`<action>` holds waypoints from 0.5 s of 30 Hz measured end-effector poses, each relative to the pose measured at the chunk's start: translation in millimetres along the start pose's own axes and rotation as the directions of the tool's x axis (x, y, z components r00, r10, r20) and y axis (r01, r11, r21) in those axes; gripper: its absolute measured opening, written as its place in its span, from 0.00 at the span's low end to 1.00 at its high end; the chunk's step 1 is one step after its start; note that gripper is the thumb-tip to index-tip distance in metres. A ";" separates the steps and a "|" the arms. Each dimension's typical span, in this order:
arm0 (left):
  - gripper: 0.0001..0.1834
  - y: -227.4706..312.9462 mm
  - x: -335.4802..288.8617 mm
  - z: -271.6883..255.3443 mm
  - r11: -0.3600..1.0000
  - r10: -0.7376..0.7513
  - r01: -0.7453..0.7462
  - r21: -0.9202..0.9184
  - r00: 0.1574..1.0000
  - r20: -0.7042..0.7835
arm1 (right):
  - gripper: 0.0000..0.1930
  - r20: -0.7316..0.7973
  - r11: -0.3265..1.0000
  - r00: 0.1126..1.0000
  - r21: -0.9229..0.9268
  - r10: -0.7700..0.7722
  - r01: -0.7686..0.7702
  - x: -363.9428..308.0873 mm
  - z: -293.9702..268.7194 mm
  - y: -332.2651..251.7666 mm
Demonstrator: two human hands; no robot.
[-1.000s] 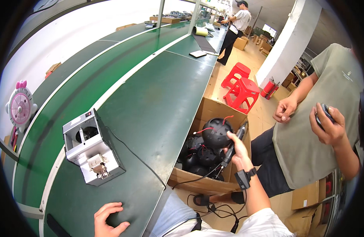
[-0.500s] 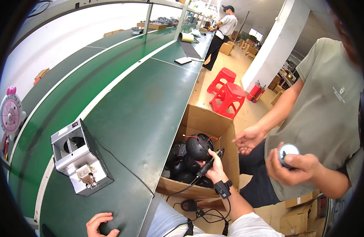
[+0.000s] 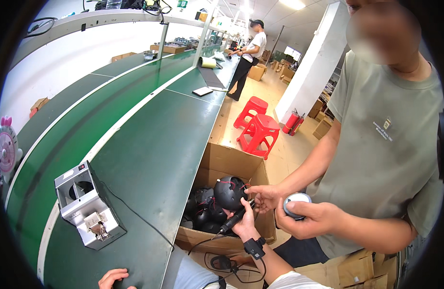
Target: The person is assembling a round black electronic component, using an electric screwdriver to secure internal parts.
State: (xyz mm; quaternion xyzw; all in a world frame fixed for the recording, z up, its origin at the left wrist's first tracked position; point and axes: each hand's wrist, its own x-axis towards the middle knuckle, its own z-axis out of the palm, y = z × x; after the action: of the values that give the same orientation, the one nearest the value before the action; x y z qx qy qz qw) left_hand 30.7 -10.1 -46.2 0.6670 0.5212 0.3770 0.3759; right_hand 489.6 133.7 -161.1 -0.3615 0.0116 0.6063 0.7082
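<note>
My right hand (image 3: 244,225) is closed over the open carton. It grips a black corded electric screwdriver (image 3: 230,223) and steadies a round black plastic housing (image 3: 228,195) with thin red wires. My left hand (image 3: 113,278) rests on the green bench at the lower edge, fingers curved and apart, holding nothing; part of it is cut off. A co-worker's hand (image 3: 265,197) reaches to the housing's right side. Their other hand (image 3: 311,216) holds a small round silvery-white object (image 3: 297,206). More black housings (image 3: 210,219) lie inside the cardboard carton (image 3: 236,163).
A grey metal device (image 3: 89,204) stands on the green bench (image 3: 150,139), its cord trailing right. Red stools (image 3: 259,135), a white pillar (image 3: 311,62) and fire extinguishers (image 3: 293,123) stand beyond the carton. Another person (image 3: 248,58) works farther along the bench.
The view has tilted up and turned right. The co-worker has leaned in, one hand now at the black housing, the other bringing the round object closer. My right hand keeps its hold.
</note>
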 end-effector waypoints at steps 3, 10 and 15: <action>0.18 1.7 1.1 -1.8 0.997 -0.071 0.071 -0.008 0.997 0.027 | 0.25 0.072 0.999 0.997 -0.030 -0.031 0.034 -3.3 2.0 -7.5; 0.17 10.0 4.3 -1.9 1.000 -0.019 0.019 0.010 1.000 0.013 | 0.35 0.177 0.969 0.955 -0.116 0.236 -0.218 -5.7 35.1 -30.8; 0.17 15.9 7.1 -3.1 0.997 0.001 -0.001 0.079 1.000 -0.003 | 0.35 0.222 0.752 0.722 -0.276 0.656 -0.599 4.2 58.3 -56.4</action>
State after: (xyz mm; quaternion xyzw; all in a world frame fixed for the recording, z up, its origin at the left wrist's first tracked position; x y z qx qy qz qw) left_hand 35.7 -5.6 -29.8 0.6811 0.5359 0.3574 0.3481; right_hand 515.0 167.8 -91.9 -0.3020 -0.0318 0.8571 0.4161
